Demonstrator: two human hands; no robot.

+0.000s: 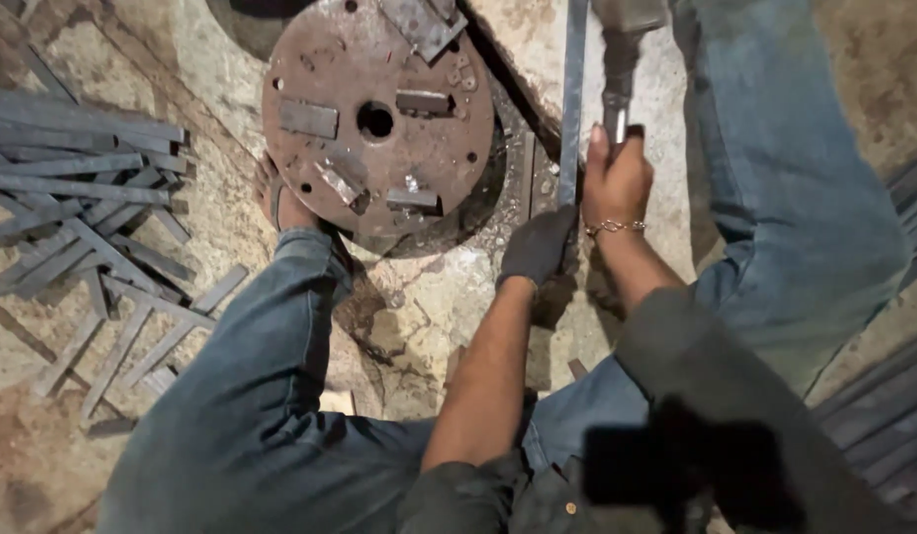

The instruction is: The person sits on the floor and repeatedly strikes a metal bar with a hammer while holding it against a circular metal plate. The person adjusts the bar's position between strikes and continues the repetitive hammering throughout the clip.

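My gloved left hand (538, 247) pinned the near end of the flat bar (571, 99) against the floor (429, 297) to steady it. My bare right hand (617, 183), just beside, gripped the hammer (617, 69) upright. The rusty disc (377, 119) lay between my legs.

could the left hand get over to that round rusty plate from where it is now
Probably yes. The gloved left hand rests on the end of the long flat steel bar, just beside the round rusty plate. Only bare floor lies between them, though it would have to let go of the bar first.
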